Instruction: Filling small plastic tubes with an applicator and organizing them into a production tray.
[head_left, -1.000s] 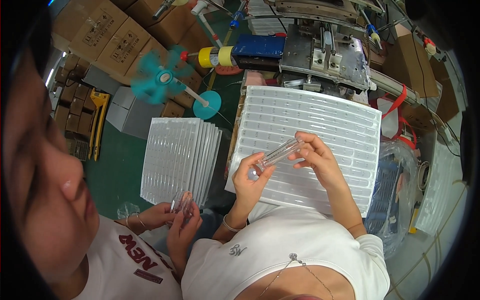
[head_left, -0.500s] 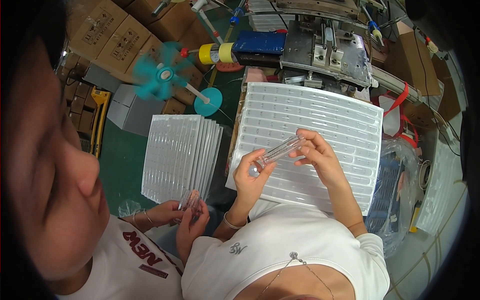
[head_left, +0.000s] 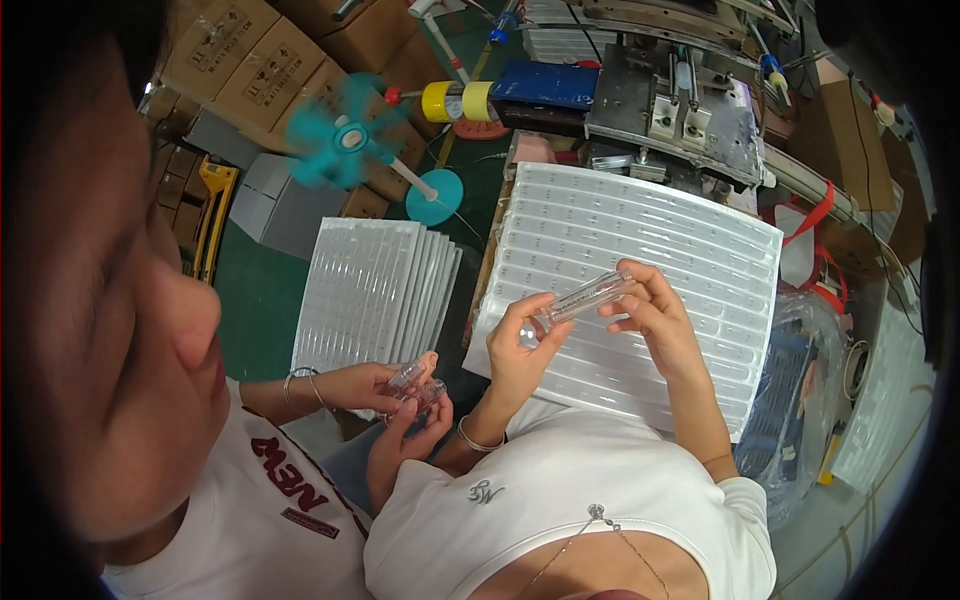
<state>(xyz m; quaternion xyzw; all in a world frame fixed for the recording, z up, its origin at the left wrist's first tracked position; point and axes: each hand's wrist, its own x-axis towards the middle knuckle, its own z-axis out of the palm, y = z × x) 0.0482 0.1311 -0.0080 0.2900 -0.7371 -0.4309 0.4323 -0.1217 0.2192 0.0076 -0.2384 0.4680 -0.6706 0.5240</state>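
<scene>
A clear plastic tube is held slantwise between my two hands, over a white grooved tray. My left hand is closed round its lower left end, where a rounded clear part shows under the fingers. At the upper right end, my right hand pinches the tube with thumb and fingertips. To the left, a co-worker's hands hold clear tube-like pieces; how many cannot be made out.
Several similar white trays lean in a stack at left. A turquoise fan spins behind them, near cardboard boxes. Beyond my tray is a metal machine; at right sits a blue crate in clear plastic wrap.
The whole view has shifted slightly to the right. My hands keep the same hold on the tube. The co-worker's hands have turned and raised their clear pieces a little.
</scene>
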